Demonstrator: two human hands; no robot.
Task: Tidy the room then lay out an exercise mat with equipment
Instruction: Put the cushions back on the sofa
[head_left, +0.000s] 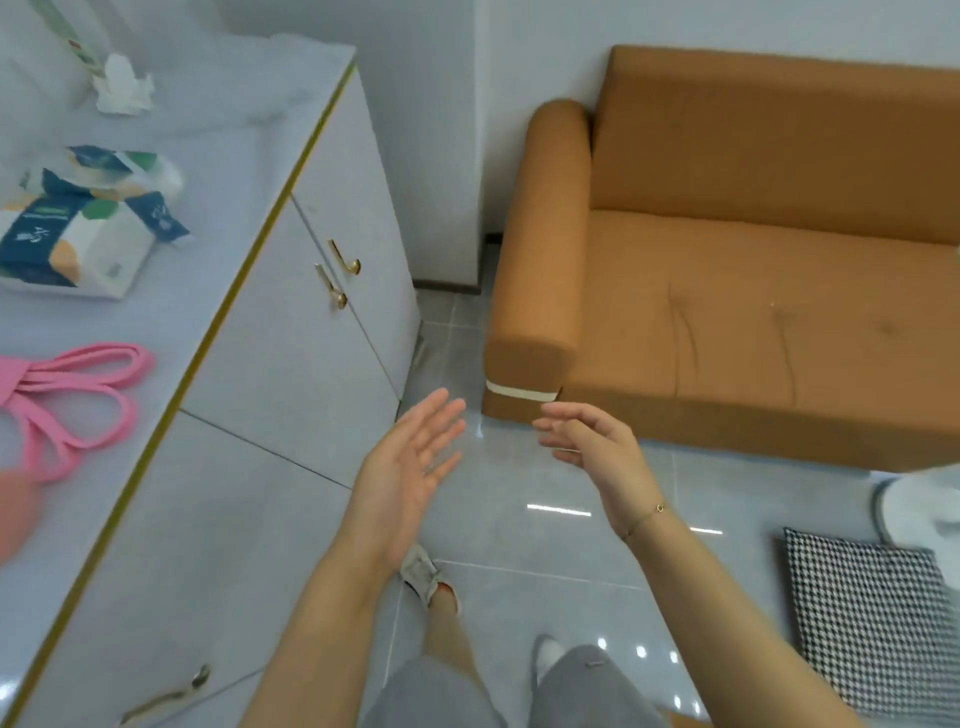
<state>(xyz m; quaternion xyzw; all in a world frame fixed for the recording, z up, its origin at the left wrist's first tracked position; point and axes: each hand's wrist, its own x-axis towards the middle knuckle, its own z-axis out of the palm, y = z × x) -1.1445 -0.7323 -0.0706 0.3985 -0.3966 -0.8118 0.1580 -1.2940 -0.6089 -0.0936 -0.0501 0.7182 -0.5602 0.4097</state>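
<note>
Pink resistance bands (72, 395) lie on the cabinet (218, 171), left of both empty hands (498, 457).

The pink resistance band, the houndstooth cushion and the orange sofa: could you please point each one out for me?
Pink rubber resistance band (83, 374): head view, on its looped straps lying on the cabinet top.
Black-and-white houndstooth cushion (872, 618): head view, middle of its patterned face.
Orange fabric sofa (753, 312): head view, on the seat cushion.
</note>
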